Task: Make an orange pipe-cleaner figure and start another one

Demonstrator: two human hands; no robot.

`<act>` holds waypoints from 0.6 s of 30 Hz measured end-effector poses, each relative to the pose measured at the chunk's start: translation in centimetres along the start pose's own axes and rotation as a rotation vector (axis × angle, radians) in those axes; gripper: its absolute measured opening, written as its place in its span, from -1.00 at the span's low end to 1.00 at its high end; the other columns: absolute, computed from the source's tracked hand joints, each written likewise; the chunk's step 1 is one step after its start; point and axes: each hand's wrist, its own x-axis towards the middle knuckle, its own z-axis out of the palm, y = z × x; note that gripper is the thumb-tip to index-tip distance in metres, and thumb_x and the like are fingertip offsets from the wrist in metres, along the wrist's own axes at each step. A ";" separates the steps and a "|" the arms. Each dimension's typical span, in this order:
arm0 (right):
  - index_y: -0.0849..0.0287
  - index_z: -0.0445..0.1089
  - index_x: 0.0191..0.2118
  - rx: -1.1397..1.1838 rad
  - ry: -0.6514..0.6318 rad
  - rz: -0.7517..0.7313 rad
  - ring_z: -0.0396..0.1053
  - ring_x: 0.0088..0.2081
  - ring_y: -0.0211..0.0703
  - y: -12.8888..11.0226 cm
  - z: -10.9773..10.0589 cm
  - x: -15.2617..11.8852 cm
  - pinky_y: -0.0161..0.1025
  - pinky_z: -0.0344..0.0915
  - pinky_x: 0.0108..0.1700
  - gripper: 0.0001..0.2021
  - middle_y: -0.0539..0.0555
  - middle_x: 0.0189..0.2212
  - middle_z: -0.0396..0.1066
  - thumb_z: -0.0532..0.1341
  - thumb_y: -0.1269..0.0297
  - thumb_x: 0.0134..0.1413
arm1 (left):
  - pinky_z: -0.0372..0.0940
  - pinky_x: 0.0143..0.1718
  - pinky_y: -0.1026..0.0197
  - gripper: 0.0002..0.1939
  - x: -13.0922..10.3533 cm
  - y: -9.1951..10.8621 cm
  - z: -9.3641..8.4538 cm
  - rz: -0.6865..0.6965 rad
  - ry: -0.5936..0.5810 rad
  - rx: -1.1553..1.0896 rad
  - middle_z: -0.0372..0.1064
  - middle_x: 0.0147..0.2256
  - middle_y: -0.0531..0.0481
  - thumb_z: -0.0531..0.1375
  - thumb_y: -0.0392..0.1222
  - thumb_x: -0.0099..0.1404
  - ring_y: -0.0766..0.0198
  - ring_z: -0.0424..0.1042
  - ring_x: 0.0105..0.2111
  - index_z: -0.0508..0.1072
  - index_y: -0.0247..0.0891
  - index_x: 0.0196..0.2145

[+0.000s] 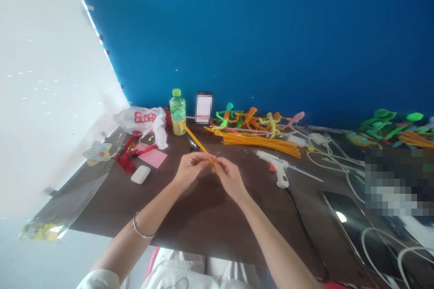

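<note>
Between my two hands is an orange pipe cleaner (pixel 195 138), its long straight end pointing up and to the left. My left hand (pixel 190 170) pinches it from the left, fingertips closed near its lower end. On the other side my right hand (pixel 230 177) grips the same lower end, where a small orange bent part shows between the fingers. Both hands are above the dark table. Behind them lies a bundle of orange pipe cleaners (pixel 264 143). Dark-handled scissors (pixel 193 144) lie just beyond my left hand, partly hidden.
A white glue gun (pixel 278 169) lies to the right, its cord running forward. Further right is a tablet (pixel 356 230) among white cables. At the back stand a green-capped bottle (pixel 178 113), a phone (pixel 204 108) and several pipe-cleaner figures (pixel 251 119). A white case (pixel 140 174) sits left.
</note>
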 end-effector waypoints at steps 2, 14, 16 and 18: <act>0.20 0.35 -0.41 0.099 -0.040 0.090 0.21 -0.51 -0.28 -0.3 -0.1 0.1 -0.32 0.12 -0.43 -0.75 -0.03 -0.58 0.25 0.10 0.11 0.02 | 0.31 -0.21 0.19 -0.81 0.0 0.1 -0.1 0.013 -0.019 0.051 0.48 -0.33 -0.12 0.25 -0.20 0.01 0.23 0.44 -0.33 0.51 -0.33 -0.39; 0.24 0.32 -0.45 0.495 -0.271 0.402 -0.05 -0.66 -0.44 0.0 -0.9 0.5 -0.38 -0.14 -0.61 -0.70 -0.09 -0.64 0.14 0.23 0.06 -0.17 | 0.30 -0.24 0.21 -0.75 0.0 0.5 -0.6 0.062 -0.090 0.226 0.46 -0.36 -0.12 0.20 -0.20 0.05 0.21 0.42 -0.33 0.52 -0.29 -0.27; 0.24 0.33 -0.45 0.382 -0.149 0.339 0.06 -0.63 -0.39 -0.1 -0.8 0.4 -0.37 -0.06 -0.59 -0.70 -0.05 -0.63 0.20 0.22 0.05 -0.16 | 0.29 -0.19 0.18 -0.65 0.2 0.3 -0.9 0.048 -0.109 0.208 0.44 -0.26 -0.13 0.18 -0.19 0.08 0.21 0.40 -0.27 0.45 -0.27 -0.14; 0.24 0.35 -0.45 0.281 -0.047 0.282 0.12 -0.59 -0.35 -0.2 -0.6 0.3 -0.36 0.00 -0.57 -0.70 -0.03 -0.62 0.23 0.21 0.05 -0.15 | 0.29 -0.20 0.19 -0.61 0.3 -0.1 -1.1 0.097 -0.121 0.295 0.40 -0.17 -0.14 0.16 -0.20 0.09 0.25 0.38 -0.29 0.41 -0.23 -0.08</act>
